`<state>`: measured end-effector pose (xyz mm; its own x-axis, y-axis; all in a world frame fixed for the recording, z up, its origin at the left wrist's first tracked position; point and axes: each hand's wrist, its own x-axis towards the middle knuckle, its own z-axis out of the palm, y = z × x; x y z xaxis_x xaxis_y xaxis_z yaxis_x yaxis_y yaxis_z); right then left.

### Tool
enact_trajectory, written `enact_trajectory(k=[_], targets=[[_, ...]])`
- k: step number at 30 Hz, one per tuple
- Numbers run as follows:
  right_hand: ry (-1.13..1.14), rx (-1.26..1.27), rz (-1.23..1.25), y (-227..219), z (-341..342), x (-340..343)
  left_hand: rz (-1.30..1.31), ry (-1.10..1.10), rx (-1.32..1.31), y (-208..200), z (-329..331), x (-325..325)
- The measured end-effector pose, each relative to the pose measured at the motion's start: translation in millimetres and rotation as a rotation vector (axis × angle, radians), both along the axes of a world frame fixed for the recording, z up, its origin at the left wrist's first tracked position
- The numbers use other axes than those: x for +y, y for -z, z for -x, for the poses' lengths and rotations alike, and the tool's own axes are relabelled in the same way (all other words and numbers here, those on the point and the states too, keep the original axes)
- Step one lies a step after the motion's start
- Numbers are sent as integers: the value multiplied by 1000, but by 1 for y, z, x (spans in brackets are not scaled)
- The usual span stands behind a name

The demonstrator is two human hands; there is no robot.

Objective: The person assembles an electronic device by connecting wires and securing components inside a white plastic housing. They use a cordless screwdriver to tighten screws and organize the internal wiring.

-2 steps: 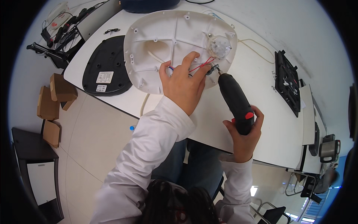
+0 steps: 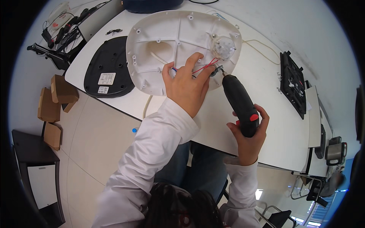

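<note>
A white plastic shell, ribbed inside with several screw posts, lies hollow side up on the white table. My left hand reaches over its near edge with the fingers spread, and its thumb presses a small grey part at the shell's near right. Red wires run beside the thumb toward a round clear piece in the shell. My right hand grips a black cordless screwdriver with red buttons. Its bit meets or almost meets the grey part; contact is hard to tell.
A black base plate with white labels lies left of the shell, partly under its edge. On the right is an open black tool case with loose screws beside it. A pale cable loops behind. Cardboard boxes stand on the floor.
A fingertip of my right hand now shows at the left side of the screwdriver. Otherwise the hands, the screwdriver and the shell look the same.
</note>
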<state>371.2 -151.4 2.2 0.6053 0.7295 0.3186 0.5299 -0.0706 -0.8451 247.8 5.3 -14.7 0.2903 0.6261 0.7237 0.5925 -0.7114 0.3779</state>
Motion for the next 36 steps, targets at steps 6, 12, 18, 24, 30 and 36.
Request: enact_trajectory(k=[6, 12, 18, 24, 30, 36], targets=[[-28, -22, 20, -1, -3, 1, 6, 6, 1, 1, 1, 1], [-34, -90, 35, 0, -4, 1, -6, 1, 9, 1, 0, 1], [-32, -130, 34, 1, -5, 2, -10, 4, 0, 1, 0, 1], [-25, -84, 38, -1, -3, 3, -14, 2, 2, 0, 1, 1], [-30, -69, 33, -5, 1, 4, -18, -4, 0, 1, 1, 1], [-31, -73, 29, -3, 0, 5, -13, 0, -5, 1, 0, 1]])
